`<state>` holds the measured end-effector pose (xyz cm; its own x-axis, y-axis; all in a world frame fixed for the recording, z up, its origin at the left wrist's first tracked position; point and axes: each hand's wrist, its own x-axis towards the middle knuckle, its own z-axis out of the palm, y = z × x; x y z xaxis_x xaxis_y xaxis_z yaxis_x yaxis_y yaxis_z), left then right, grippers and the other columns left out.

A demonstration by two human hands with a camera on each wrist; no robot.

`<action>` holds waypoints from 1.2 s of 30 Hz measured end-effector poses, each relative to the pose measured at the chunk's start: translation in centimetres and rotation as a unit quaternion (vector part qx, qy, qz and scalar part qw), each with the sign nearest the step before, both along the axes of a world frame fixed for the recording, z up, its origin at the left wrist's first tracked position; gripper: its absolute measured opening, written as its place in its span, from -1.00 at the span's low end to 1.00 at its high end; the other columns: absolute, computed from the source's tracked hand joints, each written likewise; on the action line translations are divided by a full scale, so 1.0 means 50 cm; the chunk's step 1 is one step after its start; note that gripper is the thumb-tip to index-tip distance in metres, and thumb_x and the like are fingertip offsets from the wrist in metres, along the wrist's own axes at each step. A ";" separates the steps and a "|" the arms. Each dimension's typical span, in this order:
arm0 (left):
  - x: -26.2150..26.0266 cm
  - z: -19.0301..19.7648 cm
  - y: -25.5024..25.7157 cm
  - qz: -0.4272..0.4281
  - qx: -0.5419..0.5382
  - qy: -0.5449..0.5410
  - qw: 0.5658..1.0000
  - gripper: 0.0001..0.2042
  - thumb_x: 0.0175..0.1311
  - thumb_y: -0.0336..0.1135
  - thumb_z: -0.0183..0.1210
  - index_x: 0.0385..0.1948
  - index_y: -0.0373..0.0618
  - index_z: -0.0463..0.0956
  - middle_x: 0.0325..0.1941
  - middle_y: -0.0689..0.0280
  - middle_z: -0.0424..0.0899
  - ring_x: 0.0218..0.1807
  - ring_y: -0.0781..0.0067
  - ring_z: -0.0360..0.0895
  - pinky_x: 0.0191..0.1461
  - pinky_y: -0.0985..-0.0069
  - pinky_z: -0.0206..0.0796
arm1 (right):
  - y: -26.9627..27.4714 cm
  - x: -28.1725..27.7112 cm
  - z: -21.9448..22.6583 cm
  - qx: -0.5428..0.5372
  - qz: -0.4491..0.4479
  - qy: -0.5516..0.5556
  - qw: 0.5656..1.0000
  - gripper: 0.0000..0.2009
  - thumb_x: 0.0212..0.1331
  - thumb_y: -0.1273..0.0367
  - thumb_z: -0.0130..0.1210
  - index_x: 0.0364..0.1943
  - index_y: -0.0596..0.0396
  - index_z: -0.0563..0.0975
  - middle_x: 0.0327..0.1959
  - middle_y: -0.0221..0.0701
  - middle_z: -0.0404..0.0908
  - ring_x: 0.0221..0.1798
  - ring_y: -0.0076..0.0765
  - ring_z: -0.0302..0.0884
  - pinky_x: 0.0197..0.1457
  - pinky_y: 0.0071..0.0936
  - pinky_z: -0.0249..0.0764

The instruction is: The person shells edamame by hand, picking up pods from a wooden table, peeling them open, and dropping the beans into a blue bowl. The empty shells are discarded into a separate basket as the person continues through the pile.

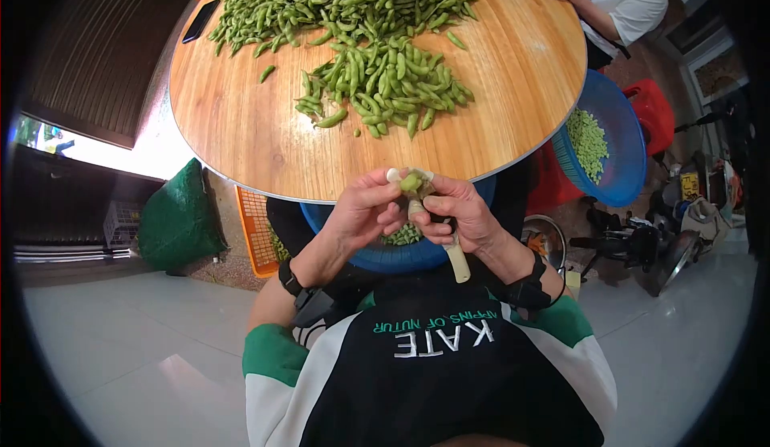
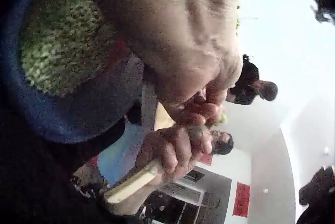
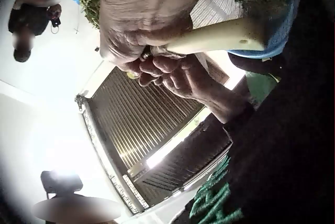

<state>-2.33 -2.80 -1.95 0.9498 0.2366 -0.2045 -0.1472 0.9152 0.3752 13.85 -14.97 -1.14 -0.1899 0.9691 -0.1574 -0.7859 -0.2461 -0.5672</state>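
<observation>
At the table's near edge my two hands meet around a green soybean pod (image 1: 412,182). My left hand (image 1: 365,206) pinches the pod between thumb and fingertips, and a white covering shows at one fingertip. My right hand (image 1: 465,213) grips a tool with a cream handle (image 1: 458,262), its thumb up against the pod. That handle (image 3: 220,38) sticks out of the fist in the right wrist view, while the working end is hidden among the fingers. Below the hands stands a blue tub (image 1: 393,264) with shelled green beans (image 1: 403,236) in it.
A heap of soybean pods (image 1: 353,2) and a smaller pile (image 1: 389,86) lie on the round wooden table (image 1: 241,126), with a phone (image 1: 200,21) at left. Another person (image 1: 618,2) sits at right, near a blue basin (image 1: 626,150) of beans. An orange crate (image 1: 255,230) stands left.
</observation>
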 end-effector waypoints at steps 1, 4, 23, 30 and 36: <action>0.005 0.001 -0.002 0.050 0.149 0.070 0.985 -0.85 0.26 -0.41 0.12 -0.19 -0.23 0.49 -0.49 0.38 0.56 -0.56 0.66 0.40 -0.54 0.68 0.25 | 0.001 0.000 0.001 -0.017 -0.020 0.026 0.999 -0.63 0.28 0.44 -0.06 0.18 0.08 0.37 -0.40 -0.36 0.53 -0.66 -0.70 0.20 -0.67 -0.77 0.13; 0.017 0.018 -0.015 0.149 0.418 0.166 0.881 -0.84 0.21 -0.44 0.16 -0.20 -0.24 0.49 -0.55 0.37 0.49 -0.58 0.53 0.42 -0.56 0.59 0.25 | -0.001 -0.001 -0.007 -0.039 -0.040 0.071 0.996 -0.63 0.29 0.42 -0.05 0.19 0.06 0.35 -0.36 -0.34 0.54 -0.65 -0.68 0.20 -0.67 -0.77 0.14; 0.013 0.010 -0.076 0.179 0.556 0.276 0.763 -0.88 0.20 -0.45 0.13 -0.51 -0.26 0.43 -0.70 0.33 0.46 -0.65 0.67 0.35 -0.59 0.61 0.19 | -0.010 -0.036 -0.001 0.063 -0.236 -0.537 0.808 -0.63 0.07 0.44 0.20 -0.03 0.30 0.43 -0.30 -0.27 0.58 -0.26 -0.38 0.57 -0.19 -0.50 0.48; -0.012 0.034 -0.097 0.167 0.691 0.232 0.664 -0.87 0.11 -0.50 0.16 -0.50 -0.29 0.37 -0.68 0.27 0.44 -0.65 0.58 0.36 -0.57 0.58 0.23 | -0.011 -0.036 -0.022 0.134 -0.264 -0.592 0.750 -0.79 -0.01 0.57 0.11 -0.24 0.27 0.46 -0.40 -0.19 0.49 -0.39 -0.21 0.52 -0.31 -0.38 0.43; -0.032 0.057 -0.085 0.079 0.594 0.260 0.757 -0.93 0.16 -0.51 0.08 -0.49 -0.25 0.39 -0.64 0.40 0.49 -0.63 0.70 0.36 -0.60 0.71 0.17 | -0.005 -0.050 -0.012 0.184 -0.253 -0.627 0.713 -0.84 0.01 0.61 0.06 -0.27 0.28 0.49 -0.43 -0.34 0.51 -0.41 -0.50 0.48 -0.30 -0.58 0.41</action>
<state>-3.92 -7.06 0.87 0.7549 0.6490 -0.0944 0.2309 -0.1282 0.9645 11.35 -15.24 -1.74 0.2659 0.8826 0.3876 0.4616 0.2364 -0.8550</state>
